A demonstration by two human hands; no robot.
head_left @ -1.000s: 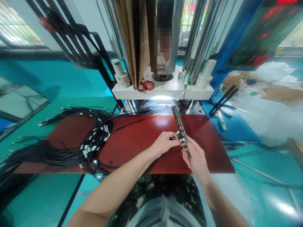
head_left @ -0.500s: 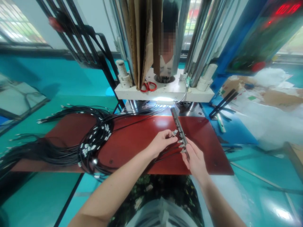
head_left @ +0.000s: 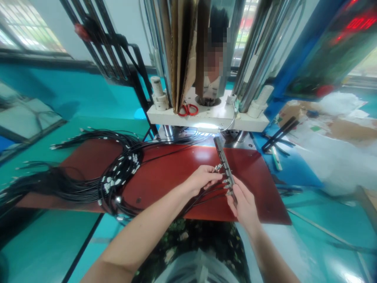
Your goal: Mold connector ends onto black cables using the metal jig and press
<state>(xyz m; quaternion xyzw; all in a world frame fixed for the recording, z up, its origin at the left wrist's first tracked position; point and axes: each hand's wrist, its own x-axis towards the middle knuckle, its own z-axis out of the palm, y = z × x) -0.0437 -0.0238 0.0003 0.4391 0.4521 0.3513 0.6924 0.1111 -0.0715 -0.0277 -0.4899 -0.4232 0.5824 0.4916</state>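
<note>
My left hand (head_left: 201, 179) pinches the metal-tipped ends of several black cables (head_left: 218, 168) and holds them against a long dark metal bar (head_left: 224, 162) lying on the red mat (head_left: 165, 177). My right hand (head_left: 243, 202) grips the near end of that bar. Three cable plugs sit side by side in the bar just above my right hand. Their black leads run back under my left wrist.
A big bundle of black cables (head_left: 88, 177) with silver plugs covers the mat's left half. Behind stands a press with steel columns and a white plate (head_left: 206, 116) carrying red scissors (head_left: 188, 109). A person sits beyond it. Plastic bags (head_left: 332, 157) lie right.
My left hand has moved slightly up the bar with its cable ends, and more plugs now sit in the bar. My right hand keeps its grip on the bar's near end.
</note>
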